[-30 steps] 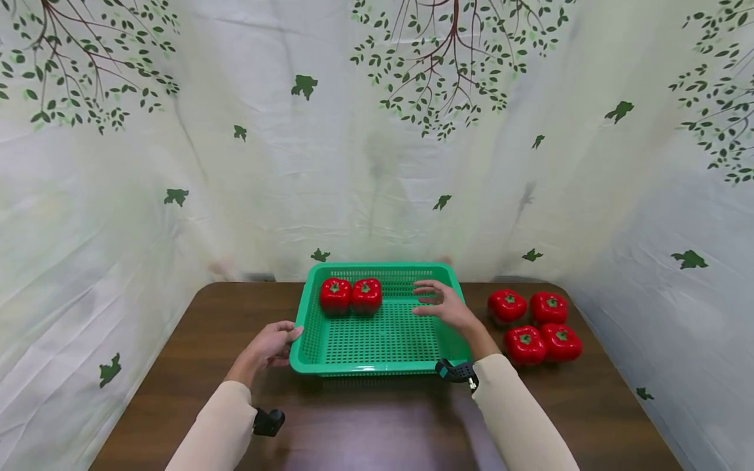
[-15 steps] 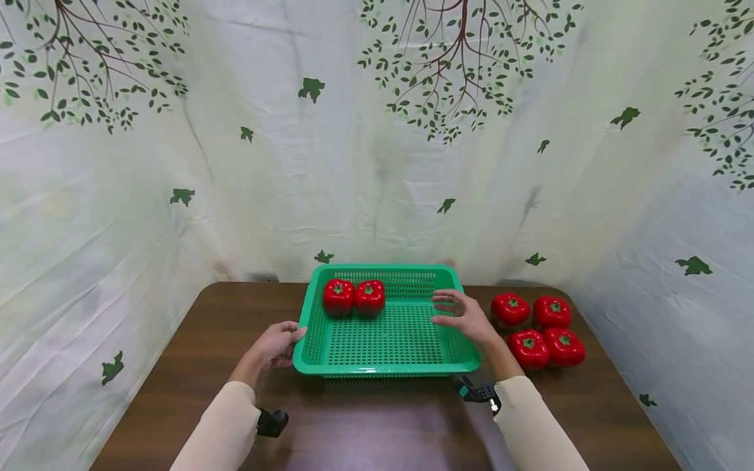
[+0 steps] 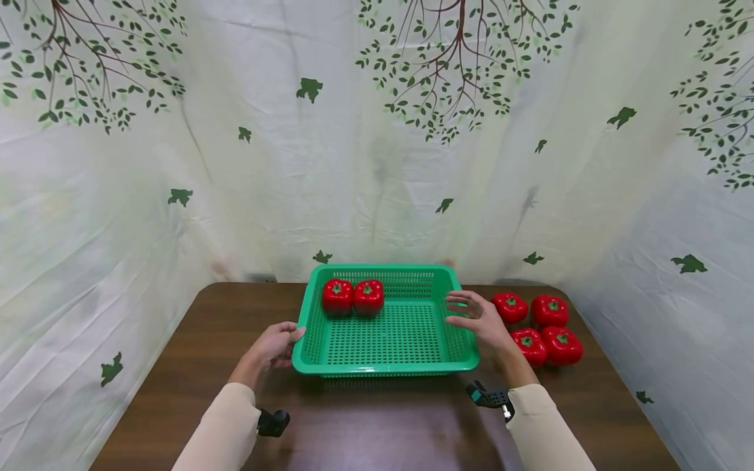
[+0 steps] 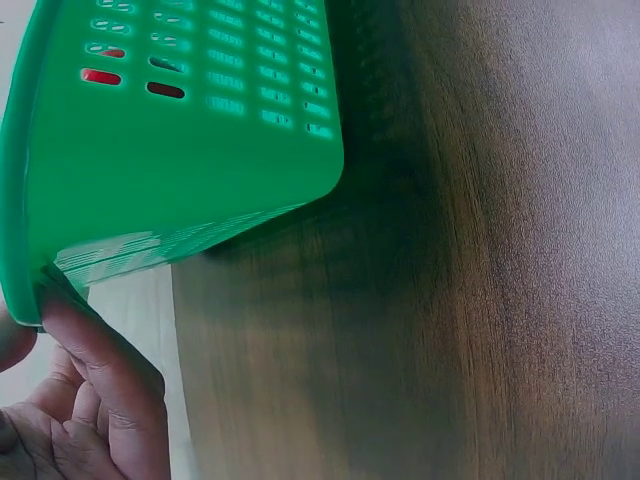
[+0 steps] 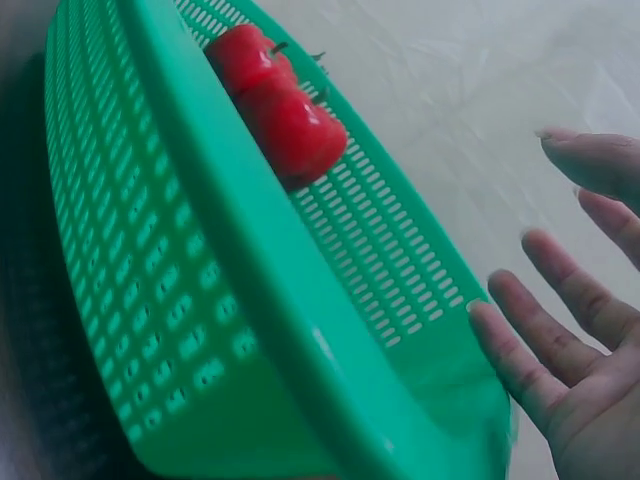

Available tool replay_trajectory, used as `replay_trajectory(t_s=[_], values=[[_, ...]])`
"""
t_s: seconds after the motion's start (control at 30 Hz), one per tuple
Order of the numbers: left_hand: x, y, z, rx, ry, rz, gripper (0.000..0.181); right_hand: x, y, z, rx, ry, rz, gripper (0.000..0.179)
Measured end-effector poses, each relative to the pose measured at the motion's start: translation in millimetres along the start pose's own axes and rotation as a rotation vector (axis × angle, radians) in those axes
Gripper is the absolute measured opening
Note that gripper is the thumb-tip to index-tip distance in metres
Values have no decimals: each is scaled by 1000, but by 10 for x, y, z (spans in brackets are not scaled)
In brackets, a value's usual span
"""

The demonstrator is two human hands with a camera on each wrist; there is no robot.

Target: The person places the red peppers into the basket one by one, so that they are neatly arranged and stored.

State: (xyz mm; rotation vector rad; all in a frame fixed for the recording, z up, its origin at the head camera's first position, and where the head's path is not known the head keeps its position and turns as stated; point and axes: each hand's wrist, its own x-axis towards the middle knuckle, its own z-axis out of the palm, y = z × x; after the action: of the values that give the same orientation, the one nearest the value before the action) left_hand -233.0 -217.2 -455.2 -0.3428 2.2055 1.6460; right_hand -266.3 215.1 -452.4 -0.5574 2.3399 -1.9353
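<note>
A green perforated plastic basket (image 3: 383, 367) stands on the brown table. Two red bell peppers (image 3: 368, 298) sit side by side in its back left part. My left hand (image 3: 275, 343) pinches the basket's left rim; in the left wrist view the thumb and a finger (image 4: 110, 375) lie on either side of that rim. My right hand (image 3: 478, 320) is over the basket's right rim, fingers spread and apart, holding nothing. The right wrist view shows its fingers (image 5: 560, 340) beside the basket's end, with the peppers (image 5: 295, 135) farther along inside.
Right of the basket, several more red bell peppers (image 3: 550, 311) are grouped on the wooden table (image 3: 377, 425). The nearest ones lie just beyond my right hand and wrist. A pale curtain (image 3: 377, 163) printed with leaves hangs behind and around the table.
My right hand has moved right, from above the basket's inside to its right rim, toward the grouped peppers. The left hand has kept its hold on the left rim.
</note>
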Motion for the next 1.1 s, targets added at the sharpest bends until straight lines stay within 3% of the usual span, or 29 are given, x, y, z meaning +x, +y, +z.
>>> replay_trajectory(t_s=[0.37,0.57,0.83,1.1], values=[[-19,-6,17,-18,-7,9,40,-194,-9,-194,39,103,35,52],[-26,-14,10,-22,-19,14,41,-303,11,-340,45,135,8,56],[-31,-24,-6,-5,-25,4,44,-468,69,-620,19,157,-25,53],[-17,7,-3,1,-16,6,42,-598,77,-898,11,245,-24,55]])
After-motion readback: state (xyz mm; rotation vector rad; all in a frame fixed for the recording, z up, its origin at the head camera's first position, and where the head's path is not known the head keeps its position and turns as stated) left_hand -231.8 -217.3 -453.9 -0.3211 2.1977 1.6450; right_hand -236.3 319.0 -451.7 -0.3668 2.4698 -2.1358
